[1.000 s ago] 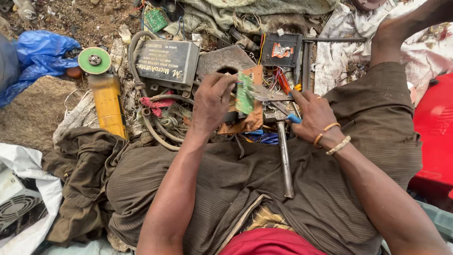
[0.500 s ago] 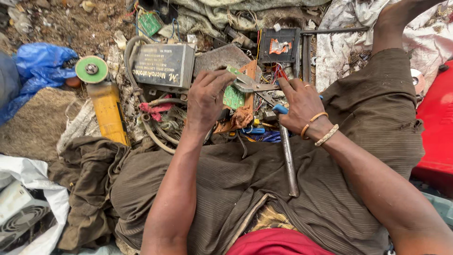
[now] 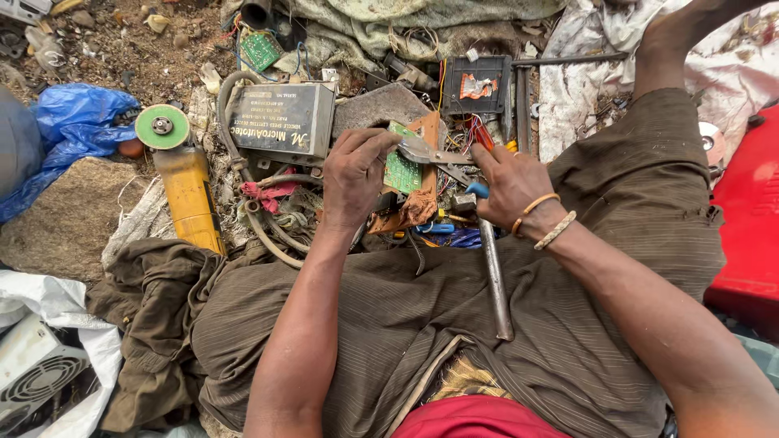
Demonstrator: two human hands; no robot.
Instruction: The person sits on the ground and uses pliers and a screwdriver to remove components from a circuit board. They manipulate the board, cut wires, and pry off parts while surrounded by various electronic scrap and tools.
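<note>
Now left hand (image 3: 350, 174) grips green circuit board (image 3: 402, 169); right hand (image 3: 510, 182) clamps pliers (image 3: 438, 154) against it

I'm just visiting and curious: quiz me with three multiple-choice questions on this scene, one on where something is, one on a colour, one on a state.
1. Where does the angle grinder lie?
A. on the person's left
B. on the red thing
C. in the right hand

2. What colour is the circuit board held by the left hand?
A. white
B. green
C. black

3. What is the right hand doing?
A. resting open and empty
B. gripping pliers at the board
C. covering the grinder

Answers: 1 A, it lies on the ground by the left knee. 2 B, its face is green. 3 B, fingers close on the handles.
</note>
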